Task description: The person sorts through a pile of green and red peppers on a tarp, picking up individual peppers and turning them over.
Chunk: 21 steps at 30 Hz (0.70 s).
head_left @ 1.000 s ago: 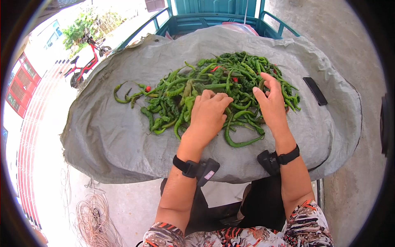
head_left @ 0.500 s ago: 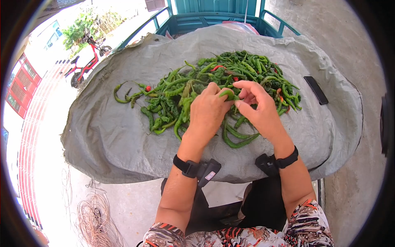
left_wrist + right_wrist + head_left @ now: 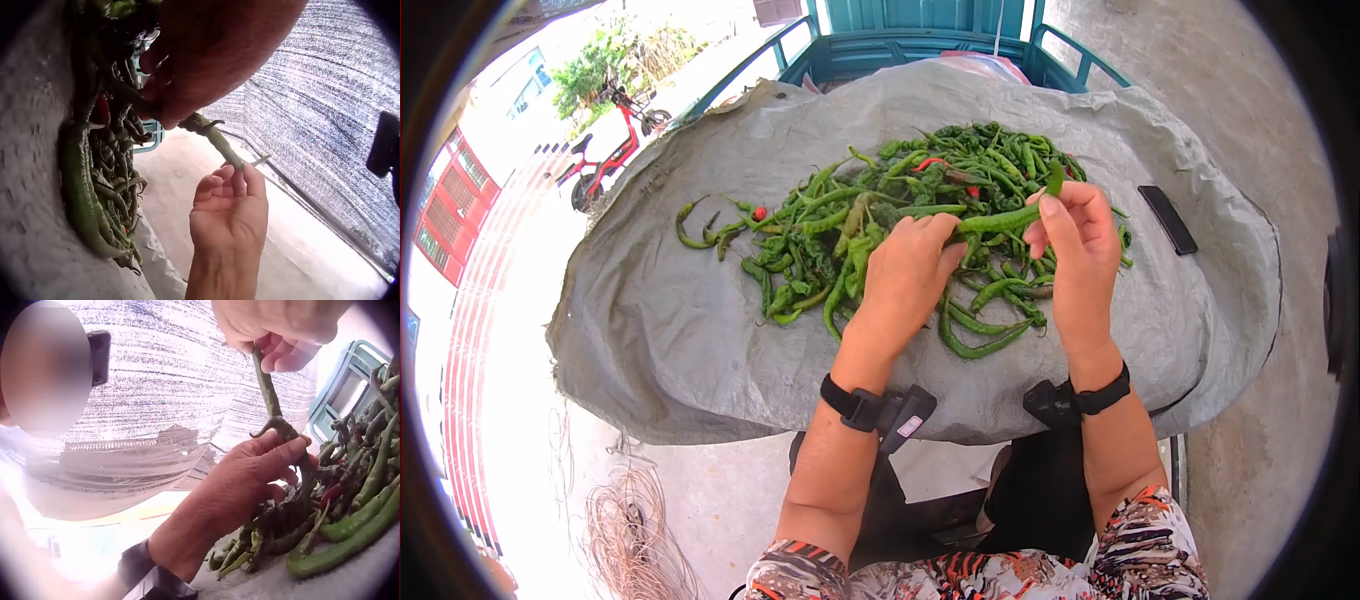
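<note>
A long green chili pepper (image 3: pixel 998 220) is stretched between both hands, above the front of a pepper pile (image 3: pixel 830 215). My left hand (image 3: pixel 908 275) grips its left part, thumb against fingers, as the right wrist view shows. A small dark curled stalk (image 3: pixel 265 428) sticks out beside those fingers. My right hand (image 3: pixel 1085 255) pinches the other end between thumb and fingertips. Past that pinch, a short green piece (image 3: pixel 1056 178) points upward. In the left wrist view the pepper (image 3: pixel 220 145) slants down to the right hand (image 3: pixel 228 225).
The pile, mostly green with a few red peppers (image 3: pixel 760 214), lies on a grey tarp (image 3: pixel 690 350). A black phone (image 3: pixel 1167 220) lies at the tarp's right. Behind stands a blue-green cart bed (image 3: pixel 920 45). A red electric bike (image 3: pixel 612 150) is parked far left; coiled wire (image 3: pixel 635 540) lies on the floor.
My right hand came in to the left hand's fingers, then moved back right, now pinching the chili pepper's end. The pepper has become stretched out between the hands. The left hand stays nearly in place.
</note>
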{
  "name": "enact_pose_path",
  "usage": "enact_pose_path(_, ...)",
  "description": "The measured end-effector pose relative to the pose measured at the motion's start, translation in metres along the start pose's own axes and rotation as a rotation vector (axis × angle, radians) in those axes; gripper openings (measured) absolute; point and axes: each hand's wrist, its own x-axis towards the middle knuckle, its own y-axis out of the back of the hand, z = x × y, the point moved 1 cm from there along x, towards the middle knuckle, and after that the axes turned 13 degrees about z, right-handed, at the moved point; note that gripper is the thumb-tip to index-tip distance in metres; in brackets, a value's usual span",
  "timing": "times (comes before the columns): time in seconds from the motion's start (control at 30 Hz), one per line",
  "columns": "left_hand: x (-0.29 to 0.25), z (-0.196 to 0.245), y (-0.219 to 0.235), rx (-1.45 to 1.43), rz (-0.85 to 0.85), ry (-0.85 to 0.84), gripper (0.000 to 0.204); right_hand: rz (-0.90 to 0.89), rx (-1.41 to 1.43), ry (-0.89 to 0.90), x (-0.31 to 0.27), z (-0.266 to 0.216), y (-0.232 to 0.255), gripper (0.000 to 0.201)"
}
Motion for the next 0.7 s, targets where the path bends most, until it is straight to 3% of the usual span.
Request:
enact_pose_path(0.17, -0.001, -0.002, -0.003, 0.035, 0.051, 0.045, 0.025, 0.069, 0.183, 0.027, 0.004, 0.0, 0.002, 0.012)
enact_pose_path(0.37, 0.001, 0.001, -0.002, -0.121, 0.067, 0.234, 0.024, 0.215, 0.209, 0.107, 0.008, -0.007, 0.004, 0.016)
enact_pose_path(0.47, 0.004, 0.003, 0.003, -0.129, 0.153, 0.208, 0.025, 0.271, 0.196, 0.144, 0.02, -0.001, 0.012, 0.024)
enact_pose_path(0.57, 0.004, 0.008, 0.001, -0.53, 0.216, 0.365, 0.025, 0.292, 0.038, 0.004, 0.029, 0.018, 0.015, 0.032)
enact_pose_path(0.67, 0.005, 0.016, 0.01, -0.682, 0.237, 0.422, 0.03, 0.04, -0.297, -0.171, 0.023, 0.027, 0.021, 0.036)
enact_pose_path(0.7, 0.006, 0.014, 0.009, -0.733, 0.251, 0.442, 0.03, -0.135, -0.314, -0.123, 0.021, 0.025, 0.016, 0.033)
